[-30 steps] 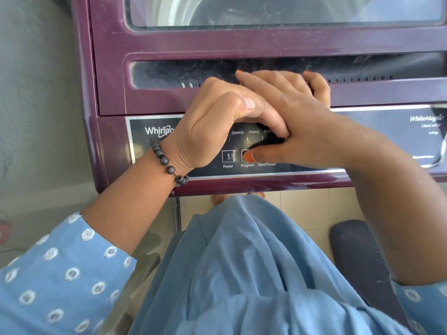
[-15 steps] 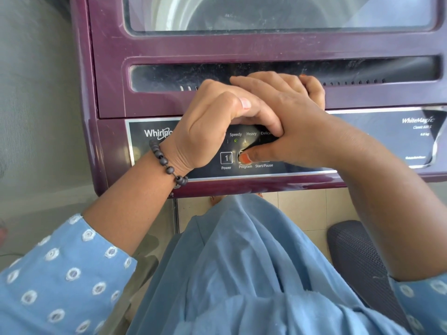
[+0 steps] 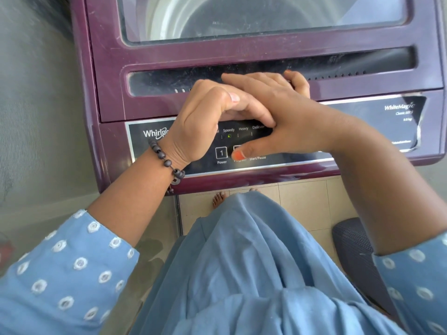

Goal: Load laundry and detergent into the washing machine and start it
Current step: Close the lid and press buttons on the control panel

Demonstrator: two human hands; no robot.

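The purple top-load washing machine [image 3: 242,56] stands in front of me with its glass lid [image 3: 266,18] closed; the drum shows through, and I cannot make out laundry in it. On the black control panel [image 3: 140,146], my right hand [image 3: 290,122] lies flat across, fingers on the lid's handle recess. Its orange-nailed thumb presses the Program button [image 3: 235,148]. My left hand [image 3: 200,122], with a bead bracelet, is loosely curled under the right hand and holds nothing. The Power button [image 3: 221,153] is uncovered. A green light [image 3: 229,135] glows under "Speedy".
A dark woven basket [image 3: 355,252] sits on the tiled floor [image 3: 302,204] at the lower right. A grey wall [image 3: 36,117] runs close along the machine's left side. My bare foot [image 3: 219,198] is just below the machine's front edge.
A green light under "Speedy" is lit now; it did not show a second ago. Both hands stay put, with the right thumb on the Program button.
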